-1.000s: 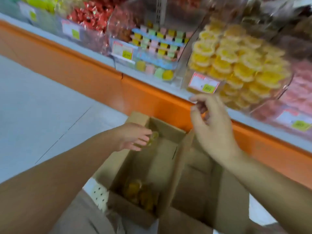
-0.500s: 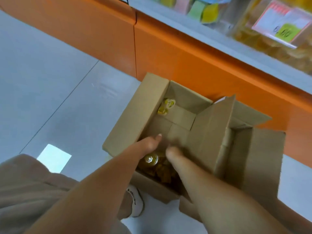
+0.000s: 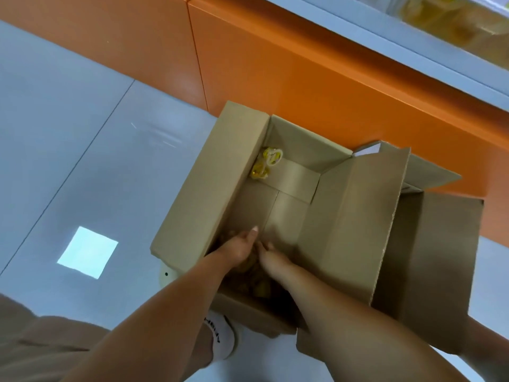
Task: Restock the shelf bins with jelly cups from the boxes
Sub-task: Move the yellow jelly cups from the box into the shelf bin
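While both arms reach down into the open box (image 3: 209, 183), the head view shows the left grip (image 3: 239, 249) and right grip (image 3: 271, 260) touching each other at the box's near end. They sit on top of a heap of yellow jelly cups (image 3: 257, 286) that lies just beneath and behind them. One fingertip of the left grip points forward along the cardboard bottom. The other fingers of both grips are hidden against the heap, so I cannot tell whether either grip has closed round any cups or only rests on them.

Well ahead of the grips, in the far left corner, lie two stray cups (image 3: 267, 162), apart from the heap. To the right of the grips a tall flap divides this box from a second box (image 3: 429, 257). The shelf bin (image 3: 454, 23) with its yellow stock is far up and to the right, above the orange panel (image 3: 303, 78).

The step appears to be gathering a handful. It would go best if the two grips cupped together under the heap, scooping from the bottom rather than pinching the foil tops, which probably dent or peel easily. A modest load is safer than a full one, as loose cups could spill over the thumbs on the lift past the flap. The strays in the corner can wait for a last sweep. A shoe (image 3: 220, 334) stands on the floor (image 3: 82, 133) just below the left forearm.
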Tool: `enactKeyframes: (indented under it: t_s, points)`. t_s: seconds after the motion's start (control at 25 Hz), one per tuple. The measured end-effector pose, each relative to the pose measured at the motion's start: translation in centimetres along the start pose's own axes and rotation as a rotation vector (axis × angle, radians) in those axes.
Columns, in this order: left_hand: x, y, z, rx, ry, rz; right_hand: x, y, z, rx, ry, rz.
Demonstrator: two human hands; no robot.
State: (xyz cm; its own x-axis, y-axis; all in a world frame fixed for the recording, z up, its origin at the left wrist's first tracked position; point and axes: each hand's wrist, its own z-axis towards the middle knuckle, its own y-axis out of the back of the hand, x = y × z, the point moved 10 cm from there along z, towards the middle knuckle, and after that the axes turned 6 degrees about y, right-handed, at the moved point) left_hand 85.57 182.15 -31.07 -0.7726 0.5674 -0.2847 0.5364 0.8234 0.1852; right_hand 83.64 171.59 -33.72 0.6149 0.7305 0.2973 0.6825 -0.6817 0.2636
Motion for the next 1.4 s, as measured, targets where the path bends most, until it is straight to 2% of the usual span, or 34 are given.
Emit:
enactKeyframes:
  t_s: [0.28,0.44,0.72,0.92,1.04,1.2,1.28,1.4]
  points:
    - [0.7,0.1,1.5,-0.036,0.035,0.068,-1.8,-0.4,0.3,-0.033,-0.147,0.507]
    - [0.6,0.5,1.4,-0.047,0.025,-0.025,-2.3,-1.6,-0.2,0.032,-0.239,0.740]
    - [0.9,0.8,0.7,-0.048,0.010,-0.166,-2.7,-1.4,-0.5,0.042,-0.210,0.798]
    - [1.0,0.8,0.5,-0.042,-0.005,-0.200,-3.0,-2.0,-0.5,0.080,-0.252,0.765]
    - [1.0,0.9,0.5,-0.058,0.006,-0.311,-3.1,-2.1,-0.9,0.108,-0.281,0.780]
    - [0.2,0.6,-0.2,-0.012,0.019,-0.609,-2.3,-2.8,-1.0,0.155,-0.297,1.028]
    - [0.0,0.5,-0.3,-0.007,0.007,-0.648,-1.9,-2.7,-0.7,0.154,-0.280,1.147]
    - [0.0,0.5,-0.4,-0.004,0.005,-0.670,-1.5,-2.2,-0.3,0.138,-0.213,1.186]
